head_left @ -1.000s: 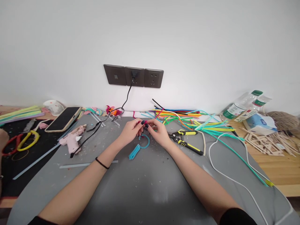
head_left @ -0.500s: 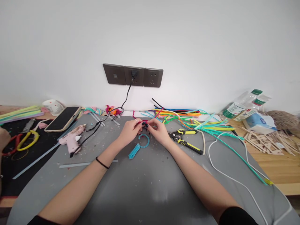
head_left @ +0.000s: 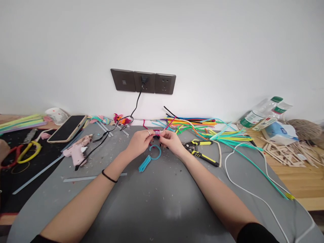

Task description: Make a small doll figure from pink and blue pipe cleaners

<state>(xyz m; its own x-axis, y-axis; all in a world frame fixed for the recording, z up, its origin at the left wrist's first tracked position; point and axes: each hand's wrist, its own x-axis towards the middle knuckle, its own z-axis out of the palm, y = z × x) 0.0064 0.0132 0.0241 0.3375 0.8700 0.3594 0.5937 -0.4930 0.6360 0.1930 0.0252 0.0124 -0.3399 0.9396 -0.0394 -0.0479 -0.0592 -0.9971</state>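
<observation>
- Near the middle of the grey mat [head_left: 162,206], toward its far edge, two hands meet almost fingertip to fingertip.
- The left hand [head_left: 140,141], wearing a ring, pinches a magenta stem [head_left: 171,123] between thumb and fingers.
- The right hand [head_left: 172,140] pinches the same stem just beside it.
- The stem spans the gap between the hands; one end pokes up behind the left hand, the other slants up behind the right. Its exact shape at the fingertips is too small to tell.
- Just below the hands lies a blue piece [head_left: 144,163]: an open hook with a folded bundle at its lower end.
- Right of the right hand rest the pliers [head_left: 205,158], handles spread, with a pile of coloured stems [head_left: 233,135] behind them.
- A white cable [head_left: 246,190] loops over the mat's right part.
- Left of the left hand sit the glue gun [head_left: 77,153] and, farther off, a phone [head_left: 67,128].
- A glue stick [head_left: 78,179] passes beneath the left forearm.
</observation>
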